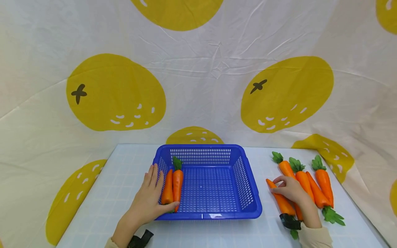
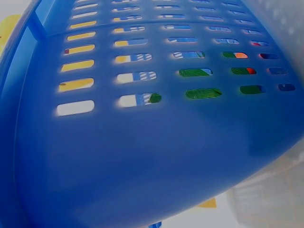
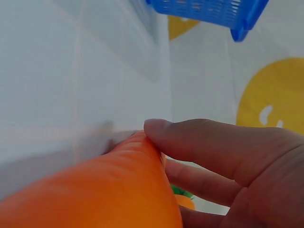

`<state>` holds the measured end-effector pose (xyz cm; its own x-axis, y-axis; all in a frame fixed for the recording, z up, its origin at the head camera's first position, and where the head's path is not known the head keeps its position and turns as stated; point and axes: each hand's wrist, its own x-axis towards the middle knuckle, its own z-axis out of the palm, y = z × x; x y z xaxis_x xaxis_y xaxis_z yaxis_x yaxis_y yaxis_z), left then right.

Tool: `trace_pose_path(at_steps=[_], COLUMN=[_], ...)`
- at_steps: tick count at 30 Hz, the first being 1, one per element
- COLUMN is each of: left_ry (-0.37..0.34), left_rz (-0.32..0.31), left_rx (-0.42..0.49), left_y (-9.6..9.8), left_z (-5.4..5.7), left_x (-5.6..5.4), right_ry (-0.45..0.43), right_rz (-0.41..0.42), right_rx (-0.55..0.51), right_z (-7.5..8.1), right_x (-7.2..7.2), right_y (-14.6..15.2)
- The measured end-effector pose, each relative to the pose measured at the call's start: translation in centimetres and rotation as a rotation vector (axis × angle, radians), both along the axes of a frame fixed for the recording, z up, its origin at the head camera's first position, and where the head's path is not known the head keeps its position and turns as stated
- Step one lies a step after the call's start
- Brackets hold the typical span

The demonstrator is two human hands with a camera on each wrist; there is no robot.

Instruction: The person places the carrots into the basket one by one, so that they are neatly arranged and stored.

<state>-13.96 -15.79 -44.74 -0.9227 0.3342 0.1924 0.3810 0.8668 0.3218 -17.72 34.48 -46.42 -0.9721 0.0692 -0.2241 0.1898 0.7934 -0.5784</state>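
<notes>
A blue plastic basket (image 1: 214,216) with slotted walls stands on the table. Two orange carrots lie side by side along its left wall, one with green leaves at the far end (image 1: 177,182) and one with its tip there (image 1: 168,189). My left hand (image 1: 150,198) rests over the left rim, fingers extended, thumb across the near left corner. Right of the basket, my right hand (image 1: 291,189) pinches a carrot (image 1: 279,199) near its narrow tip; the thumb (image 3: 204,142) lies against it in the right wrist view. The left wrist view shows only the basket's wall (image 2: 142,152).
Several other carrots lie beside and under the right hand, including a leafy one (image 1: 325,186) at the far right and a reversed one (image 1: 318,193). The pale checked table (image 1: 124,172) meets a hanging cloth (image 1: 201,96) printed with yellow fruit.
</notes>
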Motion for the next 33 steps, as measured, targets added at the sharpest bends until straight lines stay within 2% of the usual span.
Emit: trace_pose_path(at_steps=[12,19,25,33], left_ry=[-0.008,-0.010,-0.007,0.002], left_rz=[-0.001,0.000,-0.001,0.001], left_rx=[0.001,0.003,0.007,-0.001], left_y=[0.0,-0.1,-0.1,0.0], left_z=[0.0,0.0,0.1,0.0], left_x=[0.0,0.1,0.1,0.0], right_ry=[0.011,0.002,0.014,0.073], right_rz=[-0.025,-0.045,-0.029,-0.008], right_rx=[-0.002,-0.021,-0.052,-0.083], right_z=[-0.3,0.1,1.2,3.8], right_x=[-0.2,-0.2,-0.6,-1.0], right_y=[0.0,-0.4,-0.7,-1.4])
